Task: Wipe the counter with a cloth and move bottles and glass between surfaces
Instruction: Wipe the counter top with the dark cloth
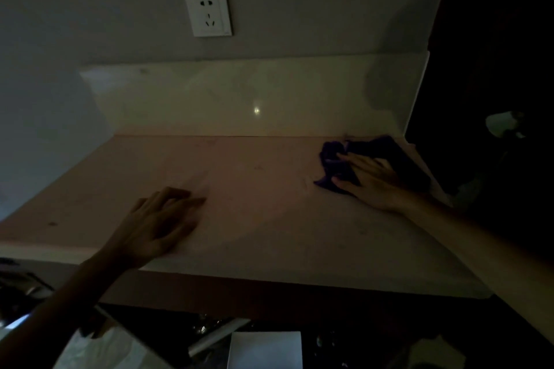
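The scene is dim. A pale pinkish counter (254, 189) runs across the view, with a light backsplash (239, 93) behind it. A dark purple cloth (338, 156) lies crumpled at the counter's far right, near the backsplash corner. My right hand (371, 180) presses flat on top of the cloth, fingers spread and pointing left. My left hand (159, 225) rests palm down on the bare counter near the front edge, fingers apart, holding nothing. No bottles or glass show on the counter.
A white wall socket (208, 12) sits above the backsplash. Beyond the counter's right end is darkness with a pale object (503, 123). Below the front edge lie a white sheet (265, 350), a plastic bag (102, 350) and dark clutter.
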A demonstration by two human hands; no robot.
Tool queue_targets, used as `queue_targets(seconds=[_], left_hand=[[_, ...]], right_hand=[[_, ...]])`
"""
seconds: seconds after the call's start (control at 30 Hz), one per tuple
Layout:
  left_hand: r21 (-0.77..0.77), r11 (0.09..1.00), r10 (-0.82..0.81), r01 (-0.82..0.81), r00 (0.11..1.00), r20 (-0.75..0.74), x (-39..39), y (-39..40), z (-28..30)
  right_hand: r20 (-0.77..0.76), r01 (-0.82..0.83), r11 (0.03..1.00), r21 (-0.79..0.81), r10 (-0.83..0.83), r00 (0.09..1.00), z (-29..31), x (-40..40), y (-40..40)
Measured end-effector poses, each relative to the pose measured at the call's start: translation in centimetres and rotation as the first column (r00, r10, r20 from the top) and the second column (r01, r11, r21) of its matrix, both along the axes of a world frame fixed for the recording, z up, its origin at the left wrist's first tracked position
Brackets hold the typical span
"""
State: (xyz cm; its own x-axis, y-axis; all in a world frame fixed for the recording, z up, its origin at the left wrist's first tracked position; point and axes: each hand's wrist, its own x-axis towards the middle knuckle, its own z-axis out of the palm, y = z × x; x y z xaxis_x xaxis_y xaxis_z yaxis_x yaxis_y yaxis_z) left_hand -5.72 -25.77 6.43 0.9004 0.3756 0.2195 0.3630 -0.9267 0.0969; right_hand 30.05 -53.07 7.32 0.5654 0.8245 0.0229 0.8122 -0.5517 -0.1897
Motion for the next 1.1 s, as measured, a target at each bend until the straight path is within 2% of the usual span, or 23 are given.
queue_targets(seconds=[0.27,0.53,0.67,0.83,1.1], left_hand=[[0.002,1.0,-0.003,0.003,0.998,0.061,0.3,0.1,-0.1],[0.001,0.999,0.045,-0.045,0.998,0.049,0.1,0.6,-0.1],[-0.024,1.0,0.017,-0.017,0.999,0.027,0.2,1.0,0.0],[-0.012,1.0,0.011,-0.01,1.0,0.03,0.1,1.2,-0.3],[0.032,0.999,0.01,-0.01,1.0,0.004,0.0,1.4,-0.7]], right_hand=[[0.007,-0.309,0.951,0.013,0.309,0.951,0.2,-4.4,15.8],[0.021,-0.622,0.783,-0.013,0.622,0.783,-0.2,-13.8,39.0],[0.002,-0.719,0.694,-0.032,0.719,0.695,0.1,-19.1,47.2],[0.005,-0.79,0.61,-0.056,0.792,0.611,0.6,-23.2,52.1],[0.012,-0.788,0.612,-0.072,0.79,0.613,0.0,-22.5,50.0]])
